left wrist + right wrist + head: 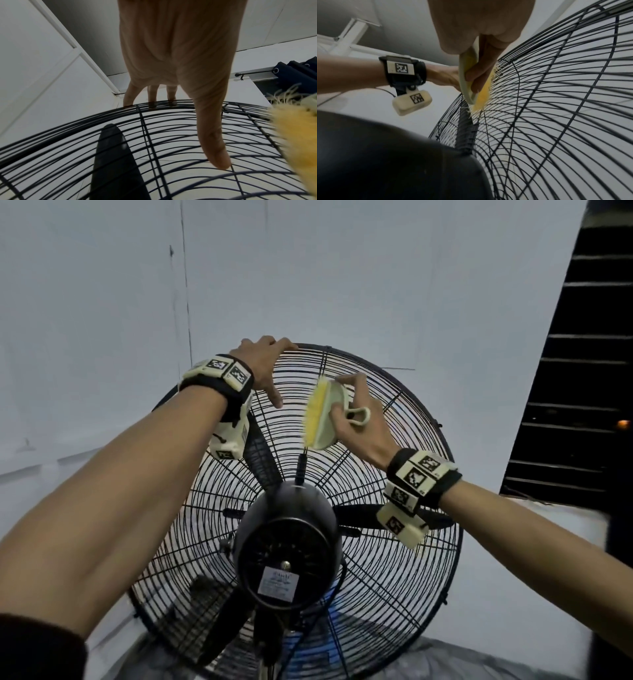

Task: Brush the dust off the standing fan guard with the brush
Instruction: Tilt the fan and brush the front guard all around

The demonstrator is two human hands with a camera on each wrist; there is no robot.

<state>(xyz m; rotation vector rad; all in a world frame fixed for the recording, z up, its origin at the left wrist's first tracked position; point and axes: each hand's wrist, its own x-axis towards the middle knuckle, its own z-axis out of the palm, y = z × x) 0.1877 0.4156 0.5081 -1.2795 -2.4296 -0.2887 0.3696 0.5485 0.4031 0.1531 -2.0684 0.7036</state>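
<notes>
I see the standing fan from behind, its black wire guard [394,559] around the dark motor housing [287,542]. My left hand [270,371] holds the guard's top rim. Its fingers [130,94] hook over the front while the thumb [216,148] lies on the rear wires [154,135]. My right hand [356,412] grips a pale green brush [322,412] with yellow bristles, just right of the left hand. The bristles [485,92] press against the upper guard [556,108]. They also show at the edge of the left wrist view [295,128].
White walls stand behind the fan. A dark slatted window [582,371] is at the right, and a dark curtain [295,73] hangs on a rod. A black blade [111,155] sits inside the guard. A grey cover [445,659] lies below the fan.
</notes>
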